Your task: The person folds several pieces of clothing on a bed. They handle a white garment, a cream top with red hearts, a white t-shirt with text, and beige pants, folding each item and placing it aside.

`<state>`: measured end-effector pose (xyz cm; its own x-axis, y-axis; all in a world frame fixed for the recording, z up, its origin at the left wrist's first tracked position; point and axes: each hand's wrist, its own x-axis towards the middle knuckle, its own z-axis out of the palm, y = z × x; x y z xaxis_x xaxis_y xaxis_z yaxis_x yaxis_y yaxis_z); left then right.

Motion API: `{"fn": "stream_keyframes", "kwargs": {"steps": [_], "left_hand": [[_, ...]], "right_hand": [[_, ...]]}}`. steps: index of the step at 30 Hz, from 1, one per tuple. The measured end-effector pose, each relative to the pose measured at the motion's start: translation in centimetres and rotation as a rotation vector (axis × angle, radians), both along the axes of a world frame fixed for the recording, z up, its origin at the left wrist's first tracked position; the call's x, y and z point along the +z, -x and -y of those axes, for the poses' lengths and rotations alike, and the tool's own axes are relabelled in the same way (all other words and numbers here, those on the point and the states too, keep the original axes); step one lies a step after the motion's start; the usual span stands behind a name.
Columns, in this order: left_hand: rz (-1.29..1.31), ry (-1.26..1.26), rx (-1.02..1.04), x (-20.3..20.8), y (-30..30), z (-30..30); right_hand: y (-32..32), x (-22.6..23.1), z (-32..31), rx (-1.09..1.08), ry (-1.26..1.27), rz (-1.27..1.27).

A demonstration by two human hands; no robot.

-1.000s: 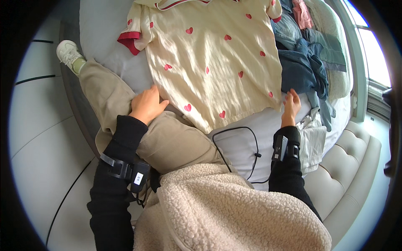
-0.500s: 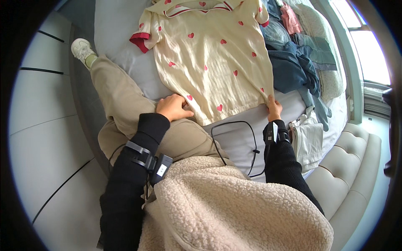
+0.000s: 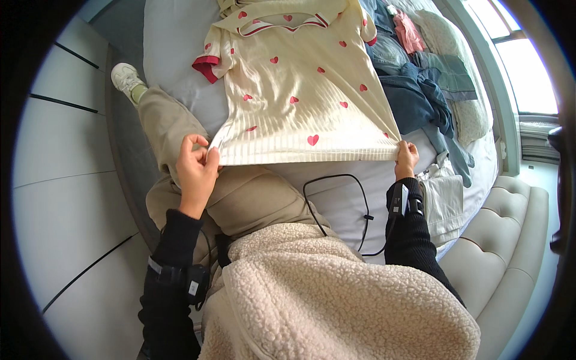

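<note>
A cream shirt with red hearts and red-trimmed sleeves (image 3: 300, 90) lies spread face down on a pale grey bed (image 3: 174, 42). My left hand (image 3: 195, 165) pinches the shirt's lower left hem corner. My right hand (image 3: 407, 157) grips the lower right hem corner. The hem is stretched straight between both hands and lifted off the bed, over my knee in tan trousers (image 3: 240, 198).
A heap of blue and denim clothes with a pink piece (image 3: 420, 78) lies to the right of the shirt. A black cable (image 3: 342, 198) loops on the bed. A cream tufted bench (image 3: 510, 240) stands at the right, white wall panels (image 3: 66, 156) at the left.
Both hands took hold of the hem corners and lifted the hem taut; a second ago they lay flat on the shirt's lower edge. The view has shifted so the shirt sits higher.
</note>
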<state>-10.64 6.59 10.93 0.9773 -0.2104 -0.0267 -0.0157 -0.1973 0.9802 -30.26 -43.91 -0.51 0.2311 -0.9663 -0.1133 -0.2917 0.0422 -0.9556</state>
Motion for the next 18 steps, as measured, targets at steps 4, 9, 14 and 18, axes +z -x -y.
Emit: {"fn": "stream_keyframes", "kwargs": {"steps": [4, 9, 14, 18], "left_hand": [[0.068, -0.228, -0.257, 1.7, 2.2, -2.0], [-0.085, -0.386, -0.617, 4.8, 3.1, -2.6], [-0.036, -0.352, -1.04, 7.2, 3.1, -0.7], [-0.231, -0.326, -1.364, 7.5, 3.2, 0.0]], "right_hand": [[1.9, -0.5, -0.1, 0.102, -0.011, -0.065], [6.2, -1.0, 0.0, 0.233, -0.016, -0.295], [9.5, 1.8, -0.4, 0.408, -0.251, -0.563], [10.7, 4.6, -0.5, 0.547, -0.367, -0.837]]}}
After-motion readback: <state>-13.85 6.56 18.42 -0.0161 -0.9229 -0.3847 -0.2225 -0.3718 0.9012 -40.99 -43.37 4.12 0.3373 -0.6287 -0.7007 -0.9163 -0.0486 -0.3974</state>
